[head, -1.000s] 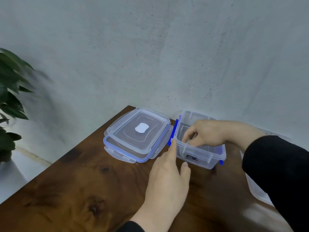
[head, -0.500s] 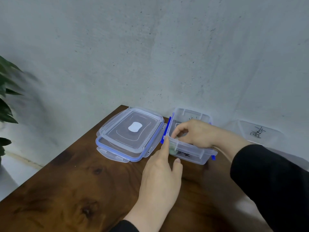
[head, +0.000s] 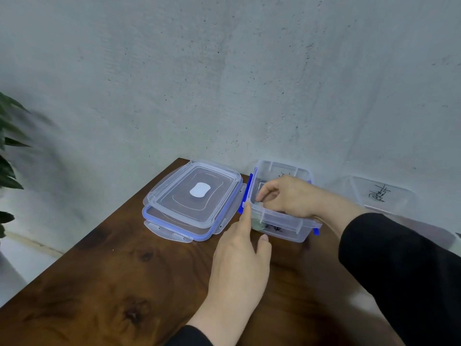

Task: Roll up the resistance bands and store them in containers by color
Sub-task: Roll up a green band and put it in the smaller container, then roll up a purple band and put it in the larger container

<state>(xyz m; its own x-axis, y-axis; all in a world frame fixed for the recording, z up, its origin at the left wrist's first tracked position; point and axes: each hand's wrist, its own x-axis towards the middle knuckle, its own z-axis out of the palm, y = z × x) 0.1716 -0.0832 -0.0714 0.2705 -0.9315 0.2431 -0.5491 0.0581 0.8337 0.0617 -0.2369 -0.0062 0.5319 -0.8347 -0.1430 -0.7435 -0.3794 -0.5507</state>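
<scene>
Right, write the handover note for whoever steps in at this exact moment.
Left hand: open, fingers straight, index fingertip against the near-left corner of the open container.
Right hand: reaching into that container, fingers curled on a pale green rolled band at its near-left corner.
Two lids lie stacked to the left on the wooden table. A second labelled container sits far right.
Done: band in the container.
Left: release it, fit a lid. Other bands not in view.

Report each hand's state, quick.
Left hand: open, fingertip touching the clear container.
Right hand: inside the container, fingers curled; grip cannot be told.
</scene>
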